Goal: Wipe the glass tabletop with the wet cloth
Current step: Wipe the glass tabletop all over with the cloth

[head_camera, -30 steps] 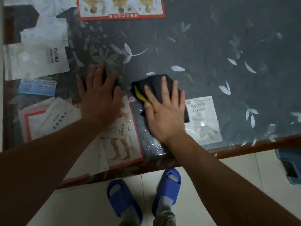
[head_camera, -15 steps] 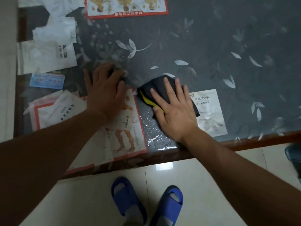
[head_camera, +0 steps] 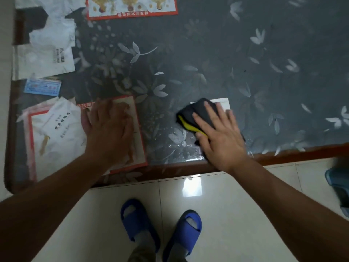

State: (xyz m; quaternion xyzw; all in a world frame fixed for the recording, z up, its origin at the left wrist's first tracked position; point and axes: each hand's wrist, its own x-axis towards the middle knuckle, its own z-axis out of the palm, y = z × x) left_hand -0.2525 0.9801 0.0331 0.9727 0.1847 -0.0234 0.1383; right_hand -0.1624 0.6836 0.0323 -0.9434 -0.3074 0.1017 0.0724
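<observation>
The glass tabletop [head_camera: 236, 59] lies over a dark grey leaf-patterned sheet and several papers. A dark cloth [head_camera: 192, 114] with a yellow edge is folded flat on the glass near the front edge. My right hand [head_camera: 221, 135] presses down on it with fingers spread; most of the cloth is hidden under the palm. My left hand [head_camera: 107, 131] rests flat and spread on the glass over a red-bordered chart [head_camera: 137, 137], holding nothing. Wet streaks shine on the glass [head_camera: 170, 140] between the two hands.
Papers [head_camera: 47, 59], a blue card [head_camera: 42, 87] and another red-bordered chart [head_camera: 132, 8] lie under the glass at left and back. The brown wooden table edge [head_camera: 292, 154] runs along the front. My feet in blue slippers [head_camera: 139, 222] stand on pale tiles; a blue object [head_camera: 338, 184] sits at right.
My right hand has slid the cloth to the right along the front edge, leaving a wet patch. My left hand has drawn back toward me onto the chart.
</observation>
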